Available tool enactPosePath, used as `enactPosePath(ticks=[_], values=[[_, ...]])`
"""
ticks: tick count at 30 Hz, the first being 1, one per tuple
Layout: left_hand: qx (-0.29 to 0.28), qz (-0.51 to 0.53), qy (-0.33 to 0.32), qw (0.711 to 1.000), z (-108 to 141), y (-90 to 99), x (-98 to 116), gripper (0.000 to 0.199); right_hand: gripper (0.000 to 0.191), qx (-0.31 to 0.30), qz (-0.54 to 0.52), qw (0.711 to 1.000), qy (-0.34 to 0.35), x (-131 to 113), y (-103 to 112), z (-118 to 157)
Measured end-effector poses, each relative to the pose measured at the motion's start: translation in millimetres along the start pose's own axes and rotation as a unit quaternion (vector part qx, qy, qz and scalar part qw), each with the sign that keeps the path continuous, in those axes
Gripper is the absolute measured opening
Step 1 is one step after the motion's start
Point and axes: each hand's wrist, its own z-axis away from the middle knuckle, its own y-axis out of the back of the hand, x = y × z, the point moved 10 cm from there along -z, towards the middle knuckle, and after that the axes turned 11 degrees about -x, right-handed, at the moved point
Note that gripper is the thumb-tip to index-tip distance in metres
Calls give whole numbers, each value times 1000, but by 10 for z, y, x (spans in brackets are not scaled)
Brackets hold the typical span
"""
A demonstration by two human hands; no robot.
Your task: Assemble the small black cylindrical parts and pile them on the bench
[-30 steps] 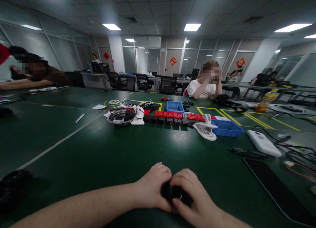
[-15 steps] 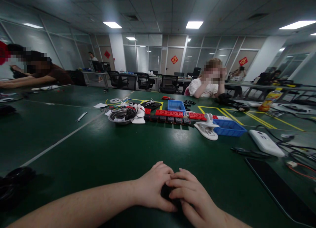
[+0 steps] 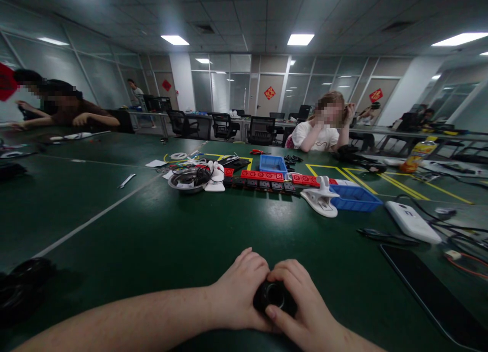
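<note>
**Black pc (image 3: 263, 297) held two-handed!**

Far L of the pc: dark rounded item (image 3: 28, 286), cut off by frame edge, hard to ID. Now L hand (image 3: 240, 291), curled round the pc's left side; R hand (image 3: 305, 301) wraps its right, thumb by the opening. Looks like a steadying step; next move prob. calls for L firm, R adjusting. Pc's underside hidden; can't tell if it's touching the surface (image 3: 213, 240). Well R of pc: dark phone (image 3: 427, 291).

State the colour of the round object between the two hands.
The round object is black; it shows best in the head view.
</note>
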Motion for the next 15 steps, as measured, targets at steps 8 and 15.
enactPosePath(ticks=[8, 15], values=[[-25, 27, -11, 999, -34, -3, 26, 52, 38, 2, 22, 1000, 8, -14, 116, 58], [-78, 56, 20, 995, -43, -8, 9, 53, 67, 72, 358, 855, -368, 838, 1200, 285]])
